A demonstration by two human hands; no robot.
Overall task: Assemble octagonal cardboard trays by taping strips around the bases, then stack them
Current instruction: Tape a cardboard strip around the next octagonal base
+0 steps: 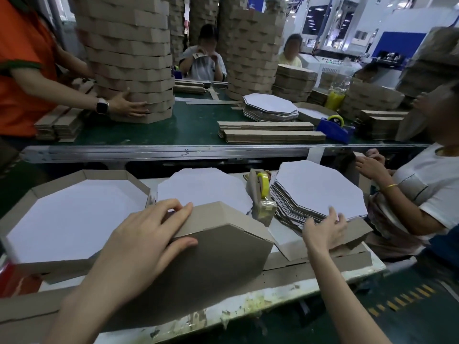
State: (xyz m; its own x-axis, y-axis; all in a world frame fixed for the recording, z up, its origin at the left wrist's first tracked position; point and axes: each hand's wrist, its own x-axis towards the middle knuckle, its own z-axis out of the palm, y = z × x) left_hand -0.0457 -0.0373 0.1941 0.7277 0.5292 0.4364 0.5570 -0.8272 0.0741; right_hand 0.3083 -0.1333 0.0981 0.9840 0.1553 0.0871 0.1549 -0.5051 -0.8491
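My left hand (146, 234) grips the rim of a brown octagonal tray (216, 254) lying upside down at the front of the white table. Left of it sits an assembled tray (72, 217), white inside with brown walls. My right hand (325, 227) rests, fingers spread, on the near edge of a tilted pile of white octagonal bases (320, 192). Another white base (206, 189) lies behind the upturned tray. A tape dispenser (262, 194) with yellow tape stands between the bases. Brown strips (320, 259) lie under my right wrist.
A green conveyor (188, 125) behind carries tall tray stacks (131, 53), folded strip bundles (270, 135), another base pile (270, 105) and a blue tape dispenser (332, 127). One person in orange holds a stack at left; another sits close at right; two more work across.
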